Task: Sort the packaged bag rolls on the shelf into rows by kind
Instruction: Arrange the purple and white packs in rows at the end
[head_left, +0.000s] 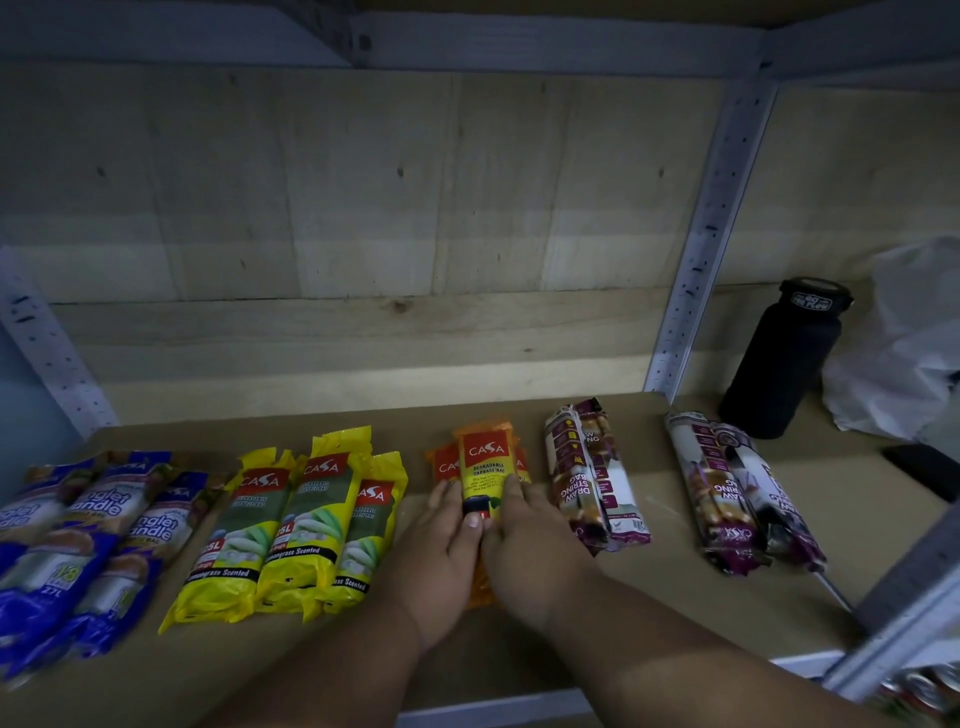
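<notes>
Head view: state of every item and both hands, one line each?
Blue packs: grouped at far left, lying flat.
Yellow packs: three side by side, flat.
Orange packs: stacked, both hands on the top one.
Purple packs: two separate pairs, apart, flat.
Black bottle: upright, lid on.
White plastic bag: crumpled, at right.
Left hand: fingers flat on orange packs.
Right hand: fingers flat on orange packs.
</notes>
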